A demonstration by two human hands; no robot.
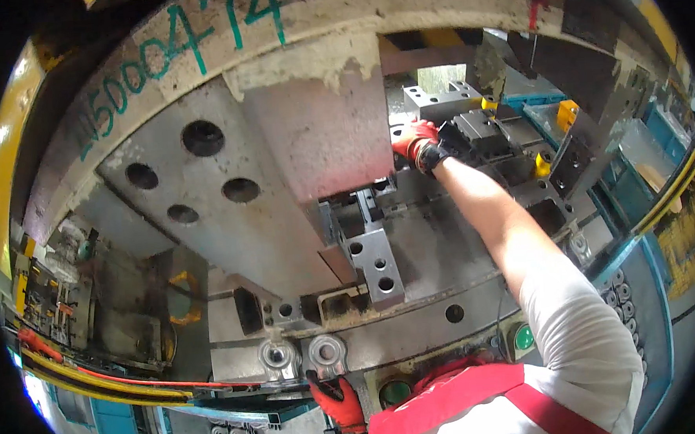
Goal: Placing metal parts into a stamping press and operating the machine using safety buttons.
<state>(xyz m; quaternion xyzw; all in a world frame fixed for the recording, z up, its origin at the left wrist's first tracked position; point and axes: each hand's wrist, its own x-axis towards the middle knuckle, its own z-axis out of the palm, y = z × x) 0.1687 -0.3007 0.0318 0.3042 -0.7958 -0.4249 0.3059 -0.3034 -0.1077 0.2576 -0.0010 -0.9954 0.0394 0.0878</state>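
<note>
My right hand (416,140), in a red glove with a black wrist strap, reaches deep into the press, beside a steel die block (480,131). Its fingers are curled, and whatever they hold is hidden. Low in the view, my left hand (339,404), gloved red with dark fingertips, is at the press's front ledge. Its fingertips straddle the lower end of a ring-ended metal part (327,353), seemingly gripping it. A similar ring-ended part (276,357) sits just left of it.
A large upper die block (227,176) with round holes hangs overhead at left. A drilled steel block (378,270) stands on the lower die (443,235). Yellow posts (543,164) rise at right. Green buttons (523,336) sit near my body; several metal parts (621,301) lie in a blue-framed bin.
</note>
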